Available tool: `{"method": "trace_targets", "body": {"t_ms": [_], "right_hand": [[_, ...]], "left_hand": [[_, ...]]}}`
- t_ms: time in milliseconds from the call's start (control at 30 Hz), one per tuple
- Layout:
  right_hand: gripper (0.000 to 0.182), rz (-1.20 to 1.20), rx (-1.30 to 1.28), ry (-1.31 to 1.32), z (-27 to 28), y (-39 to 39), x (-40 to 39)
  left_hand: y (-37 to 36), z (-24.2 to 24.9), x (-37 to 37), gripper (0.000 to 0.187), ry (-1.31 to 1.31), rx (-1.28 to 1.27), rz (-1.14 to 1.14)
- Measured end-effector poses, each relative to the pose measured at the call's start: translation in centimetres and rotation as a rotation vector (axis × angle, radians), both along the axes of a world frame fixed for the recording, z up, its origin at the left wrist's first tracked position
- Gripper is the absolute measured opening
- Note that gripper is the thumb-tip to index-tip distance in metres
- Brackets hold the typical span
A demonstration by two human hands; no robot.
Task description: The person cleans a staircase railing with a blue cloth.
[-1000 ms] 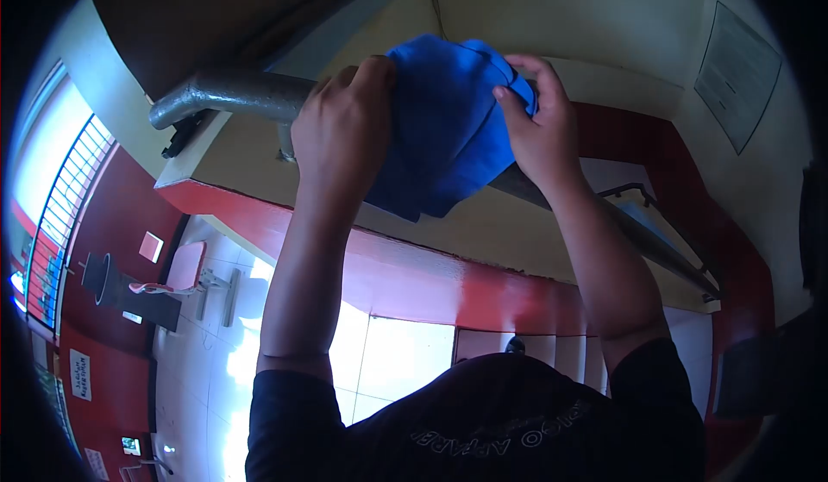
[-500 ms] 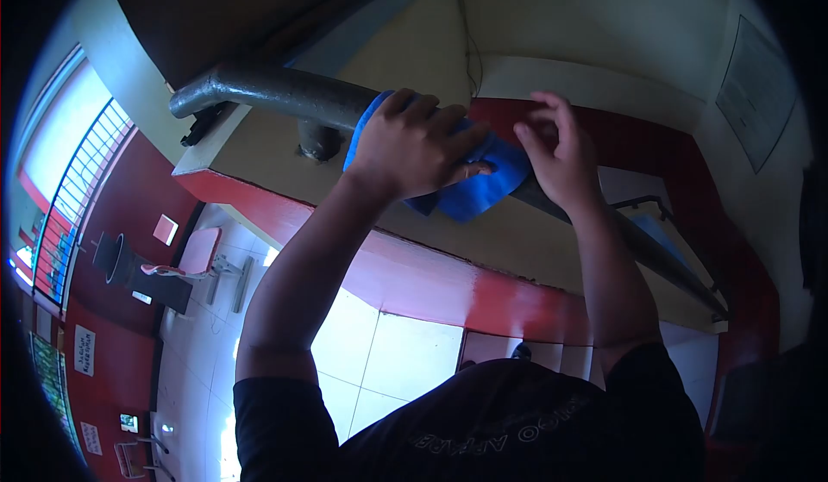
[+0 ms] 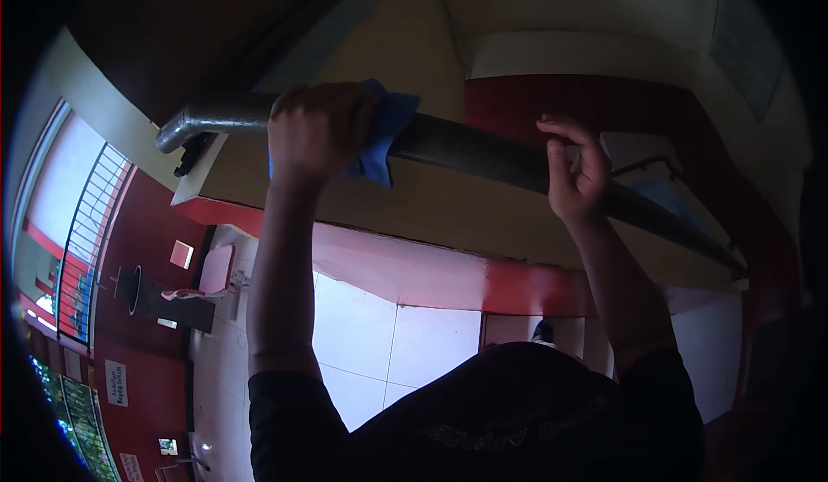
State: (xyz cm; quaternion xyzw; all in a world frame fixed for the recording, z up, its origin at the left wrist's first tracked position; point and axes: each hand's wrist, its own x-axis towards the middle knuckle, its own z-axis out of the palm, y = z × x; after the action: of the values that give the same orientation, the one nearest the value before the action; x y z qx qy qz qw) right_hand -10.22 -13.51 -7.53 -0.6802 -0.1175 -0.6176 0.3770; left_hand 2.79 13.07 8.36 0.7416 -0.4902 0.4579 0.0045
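A dark metal handrail [image 3: 470,144] slopes across the view from upper left to lower right. My left hand [image 3: 315,133] is wrapped over its upper part, gripping a blue cloth [image 3: 392,124] against the pipe. Part of the cloth hangs out beyond my fingers on the right and below the rail. Farther down the rail, my right hand [image 3: 576,167] is beside the pipe and overlaps it in this view, its fingers curved and apart with nothing in them.
Below the rail runs a low wall with a red and pink edge [image 3: 431,266]. White floor tiles [image 3: 354,327] lie beneath, with a pink chair [image 3: 216,271] at the left. A barred railing [image 3: 86,241] stands at the far left, and my shoe [image 3: 543,331] shows near the steps.
My left hand has slid up the rail to the left with the blue cloth, baring the pipe's middle. My right hand is slightly lower and farther right, still holding nothing.
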Motion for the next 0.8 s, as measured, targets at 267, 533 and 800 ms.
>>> {"method": "trace_targets", "body": {"t_ms": [267, 533, 800], "right_hand": [[0.021, -0.439, -0.023, 0.288, -5.1, -2.5, -8.3], [0.084, -0.705, -0.223, 0.642, -8.6, -2.6, -8.5], [0.08, -0.72, -0.226, 0.921, -12.3, -11.7, -14.2]], "left_hand": [[-6.7, -5.2, -3.6, 0.008, 0.06, -0.095, -0.139], [-16.8, -13.7, -10.0, 0.013, 0.078, -0.128, -0.398], [-21.3, -15.1, -13.0, 0.02, 0.097, -0.161, -0.285]]}}
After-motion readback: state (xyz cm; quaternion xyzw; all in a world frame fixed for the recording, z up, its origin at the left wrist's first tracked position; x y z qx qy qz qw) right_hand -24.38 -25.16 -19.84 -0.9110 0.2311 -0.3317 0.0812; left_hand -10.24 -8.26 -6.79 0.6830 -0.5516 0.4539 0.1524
